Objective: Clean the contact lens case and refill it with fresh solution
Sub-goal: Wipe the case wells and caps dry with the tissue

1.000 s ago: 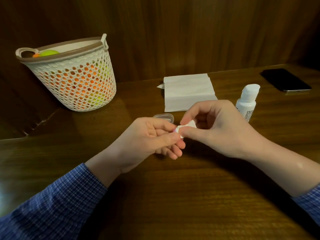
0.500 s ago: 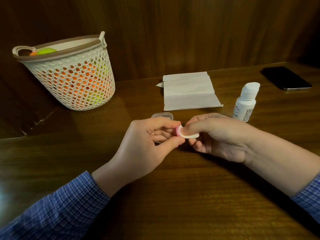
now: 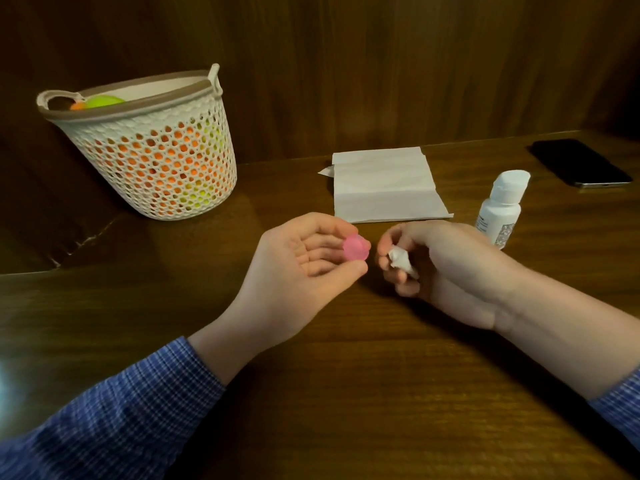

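Observation:
A small pink round lens-case cap is pinched between the thumb and fingertips of my left hand, palm turned up above the table. My right hand curls around a small crumpled white tissue piece, a short gap to the right of the cap. The white solution bottle stands upright just behind my right hand. The rest of the lens case is hidden behind my left hand.
A folded white tissue lies flat behind my hands. A white mesh basket with orange and green items stands at the back left. A black phone lies at the far right. Wooden table, wood wall behind.
My hands were together with the tissue pressed on the cap. They have now separated: the left holds the pink cap in plain view, the right has pulled away with the tissue piece.

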### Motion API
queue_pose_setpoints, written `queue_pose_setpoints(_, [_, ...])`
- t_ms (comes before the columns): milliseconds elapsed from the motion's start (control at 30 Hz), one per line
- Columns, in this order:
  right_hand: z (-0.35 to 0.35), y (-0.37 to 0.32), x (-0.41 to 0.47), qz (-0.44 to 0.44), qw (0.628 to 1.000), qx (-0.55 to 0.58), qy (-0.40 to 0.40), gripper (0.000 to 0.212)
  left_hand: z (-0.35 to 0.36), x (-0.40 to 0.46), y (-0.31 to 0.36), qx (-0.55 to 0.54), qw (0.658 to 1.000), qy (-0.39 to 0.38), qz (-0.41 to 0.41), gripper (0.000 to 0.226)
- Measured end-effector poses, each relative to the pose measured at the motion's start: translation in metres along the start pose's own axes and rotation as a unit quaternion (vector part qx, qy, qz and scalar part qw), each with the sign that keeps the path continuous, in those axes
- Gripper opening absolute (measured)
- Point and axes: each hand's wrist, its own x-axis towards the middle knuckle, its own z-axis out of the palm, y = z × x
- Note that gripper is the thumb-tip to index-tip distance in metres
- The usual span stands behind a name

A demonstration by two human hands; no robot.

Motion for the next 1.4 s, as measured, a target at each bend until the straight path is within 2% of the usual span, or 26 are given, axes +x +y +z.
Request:
queue_pose_setpoints(133, [0.003, 0.003, -0.002, -0.009, 0.994, -0.078, -0.078, 0.028, 0.000, -0.001, -0.003, 0.032, 0.999, 0.003, 0.014, 0.037])
queue_pose_setpoints(200, [0.004, 0.004, -0.002, -0.017, 0.991, -0.104, -0.087, 0.030, -0.002, -0.001, -0.005, 0.035, 0.999, 0.005, 0.014, 0.037])
queue_pose_setpoints(333, [0.002, 0.004, 0.001, -0.028, 0.991, -0.117, -0.058, 0.036, -0.006, 0.001, -0.006, 0.053, 0.999, -0.009, 0.012, 0.047])
queue_pose_setpoints(400, [-0.001, 0.003, 0.003, -0.043, 0.982, -0.185, -0.010, 0.037, -0.015, 0.004, -0.003, 0.069, 0.997, -0.014, -0.006, 0.053])
queue_pose_setpoints(433, [-0.003, 0.004, 0.006, -0.063, 0.966, -0.248, 0.036, 0.036, -0.022, 0.006, -0.001, 0.094, 0.995, -0.014, -0.012, 0.051])
queue_pose_setpoints(500, [-0.010, 0.008, 0.016, -0.111, 0.911, -0.376, 0.130, 0.037, -0.038, 0.009, -0.001, 0.156, 0.987, -0.021, -0.016, 0.039])
queue_pose_setpoints(533, [-0.013, 0.010, 0.020, -0.123, 0.886, -0.421, 0.153, 0.036, -0.045, 0.010, -0.002, 0.182, 0.983, -0.027, -0.018, 0.036])
queue_pose_setpoints(700, [-0.016, 0.018, 0.031, -0.133, 0.817, -0.539, 0.153, 0.030, -0.057, 0.009, -0.011, 0.300, 0.947, -0.107, -0.042, 0.051])
queue_pose_setpoints(767, [-0.015, 0.018, 0.033, -0.145, 0.803, -0.553, 0.168, 0.030, -0.056, 0.009, -0.015, 0.286, 0.951, -0.111, -0.048, 0.051])
queue_pose_setpoints(900, [-0.017, 0.020, 0.036, -0.158, 0.804, -0.543, 0.184, 0.029, -0.054, 0.010, -0.020, 0.270, 0.954, -0.111, -0.067, 0.052])
queue_pose_setpoints(1100, [-0.020, 0.021, 0.038, -0.171, 0.807, -0.537, 0.179, 0.031, -0.049, 0.011, -0.023, 0.254, 0.957, -0.118, -0.075, 0.051])
queue_pose_setpoints(1267, [-0.021, 0.022, 0.037, -0.175, 0.798, -0.559, 0.142, 0.034, -0.047, 0.011, -0.024, 0.246, 0.961, -0.107, -0.069, 0.051])
queue_pose_setpoints(1400, [-0.020, 0.023, 0.038, -0.182, 0.789, -0.568, 0.147, 0.030, -0.040, 0.008, -0.024, 0.229, 0.965, -0.114, -0.058, 0.055])
